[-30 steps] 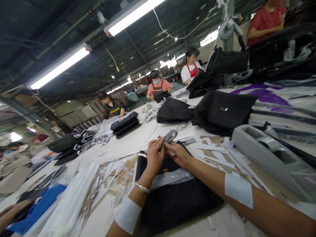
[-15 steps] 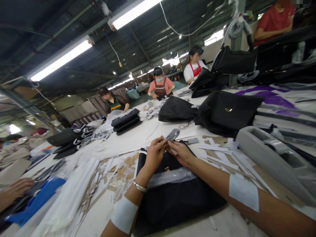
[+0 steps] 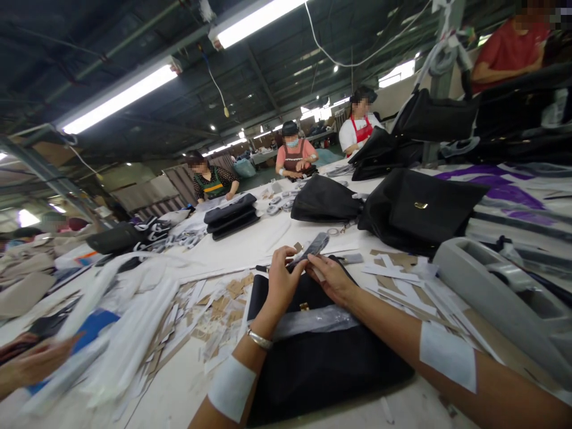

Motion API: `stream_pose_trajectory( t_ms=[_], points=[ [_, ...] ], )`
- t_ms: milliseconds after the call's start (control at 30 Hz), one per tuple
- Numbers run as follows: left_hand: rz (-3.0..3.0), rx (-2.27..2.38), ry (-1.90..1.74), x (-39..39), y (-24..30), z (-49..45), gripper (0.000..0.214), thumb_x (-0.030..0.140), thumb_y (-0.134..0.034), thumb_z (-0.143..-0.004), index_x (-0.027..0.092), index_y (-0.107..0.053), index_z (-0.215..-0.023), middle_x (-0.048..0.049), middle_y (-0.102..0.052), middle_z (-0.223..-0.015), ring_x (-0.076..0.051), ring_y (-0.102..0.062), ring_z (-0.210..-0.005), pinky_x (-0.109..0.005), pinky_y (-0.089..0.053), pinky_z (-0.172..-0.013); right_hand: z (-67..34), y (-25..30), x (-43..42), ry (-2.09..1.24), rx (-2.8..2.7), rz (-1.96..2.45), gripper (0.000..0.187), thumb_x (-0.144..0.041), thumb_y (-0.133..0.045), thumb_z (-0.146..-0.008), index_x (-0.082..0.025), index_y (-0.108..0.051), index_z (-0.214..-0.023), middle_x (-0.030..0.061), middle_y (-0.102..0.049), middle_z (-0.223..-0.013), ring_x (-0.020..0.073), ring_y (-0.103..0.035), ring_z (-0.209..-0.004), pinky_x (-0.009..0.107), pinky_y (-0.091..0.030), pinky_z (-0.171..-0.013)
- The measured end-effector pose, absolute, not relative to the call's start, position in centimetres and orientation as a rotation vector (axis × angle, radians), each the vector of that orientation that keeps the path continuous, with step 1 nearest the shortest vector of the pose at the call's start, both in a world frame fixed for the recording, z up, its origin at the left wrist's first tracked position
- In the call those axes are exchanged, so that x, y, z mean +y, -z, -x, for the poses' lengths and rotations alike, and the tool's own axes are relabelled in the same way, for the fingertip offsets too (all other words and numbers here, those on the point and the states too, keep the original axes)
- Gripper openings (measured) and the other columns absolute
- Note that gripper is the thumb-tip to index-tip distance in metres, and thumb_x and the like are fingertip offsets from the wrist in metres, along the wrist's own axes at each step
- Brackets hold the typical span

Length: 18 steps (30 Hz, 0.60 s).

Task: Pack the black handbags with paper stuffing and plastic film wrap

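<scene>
A dark strap bundle wrapped in clear plastic is held up between my two hands, above a black bag. My left hand pinches its near end between thumb and fingers. From the other side, my right hand grips the same bundle with its fingertips. A small pale piece shows under the right fingers; what it is I cannot make out. The bag lies flat with a gold clasp and a strip of clear plastic across it.
Paper and card scraps lie left of the bag, with white plastic sheets beyond. A grey tape dispenser stands at right. More black bags sit behind. At far left is a co-worker's hand; other people work across the table.
My hands stay on the wrapped bundle, with the left fingers slightly more raised and apart. At far left, the co-worker's hand has moved and white plastic sheeting has been lifted. The view has shifted slightly.
</scene>
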<state>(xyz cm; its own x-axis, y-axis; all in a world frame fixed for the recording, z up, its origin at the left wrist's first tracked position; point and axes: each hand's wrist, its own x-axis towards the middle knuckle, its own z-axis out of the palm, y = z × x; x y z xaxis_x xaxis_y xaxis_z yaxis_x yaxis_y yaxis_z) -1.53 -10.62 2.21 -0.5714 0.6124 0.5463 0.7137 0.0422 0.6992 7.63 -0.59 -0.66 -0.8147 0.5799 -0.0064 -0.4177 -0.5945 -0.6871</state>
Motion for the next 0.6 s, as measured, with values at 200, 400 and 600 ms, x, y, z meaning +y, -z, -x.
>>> stream_pose_trajectory(
  t_ms=[200, 400, 600],
  points=[
    [1.377, -2.497, 2.16, -10.6, -2.7, 3.1, 0.064, 0.033, -0.082, -0.07, 0.014, -0.058, -0.126, -0.0151, -0.068, -0.12, -0.029, -0.064, -0.112, -0.044, -0.049, -0.101, -7.8, 0.7, -0.6, -2.358, -1.089, 0.347, 0.031, -0.039, -0.084, -0.065, -0.02, -0.074, -0.087, 0.0024, -0.074, -0.089, 0.0167, -0.066, -0.084, 0.027, -0.053, -0.079],
    [1.257, -2.433, 2.309, -11.2, -2.5, 3.5, 0.056, 0.034, -0.088, -0.061, 0.014, -0.071, -0.109, -0.0134, -0.072, -0.113, -0.029, -0.065, -0.111, -0.045, -0.046, -0.104, -7.9, 0.9, -0.7, -2.406, -1.15, 0.352, 0.026, -0.037, -0.083, -0.068, -0.019, -0.076, -0.086, 0.0019, -0.073, -0.09, 0.0129, -0.065, -0.083, 0.025, -0.051, -0.082],
    [1.264, -2.408, 2.359, -11.7, -1.8, 4.1, 0.052, 0.032, -0.088, -0.061, 0.015, -0.07, -0.107, -0.0125, -0.072, -0.113, -0.028, -0.065, -0.109, -0.045, -0.045, -0.104, -7.8, 1.5, -0.6, -2.406, -1.237, 0.36, 0.028, -0.036, -0.083, -0.068, -0.021, -0.077, -0.092, 0.0035, -0.074, -0.098, 0.0147, -0.065, -0.091, 0.027, -0.051, -0.086]
  ],
)
